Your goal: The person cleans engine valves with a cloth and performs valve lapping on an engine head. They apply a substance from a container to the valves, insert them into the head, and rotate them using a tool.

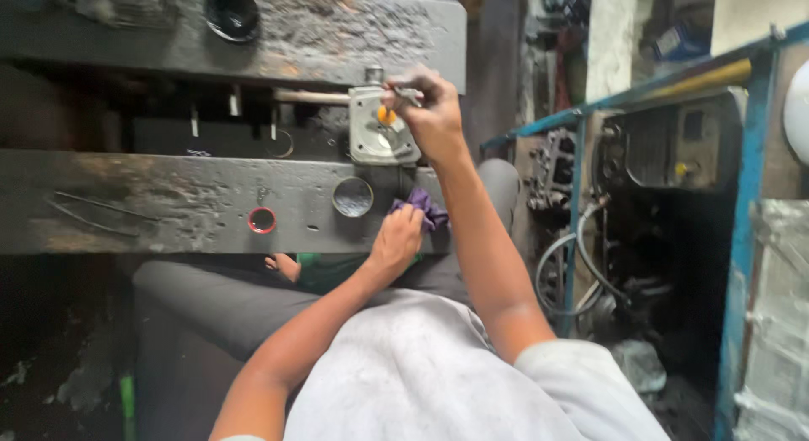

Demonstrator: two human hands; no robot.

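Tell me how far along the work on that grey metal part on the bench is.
Done: the grey metal part sits on the bench, with a metal cap and red ring lying loose beside it. In hand: the right hand holds a thin tool at its orange centre; the left hand grips a purple rag. Left: the loose pieces remain unfitted.

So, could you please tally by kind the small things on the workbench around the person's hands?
Grey metal housing with an orange centre: 1
Purple cloth, under the left hand: 1
Thin metal tool, pinched in the right hand: 1
Red ring: 1
Round metal cup: 1
Black round bowl: 1
Total: 6
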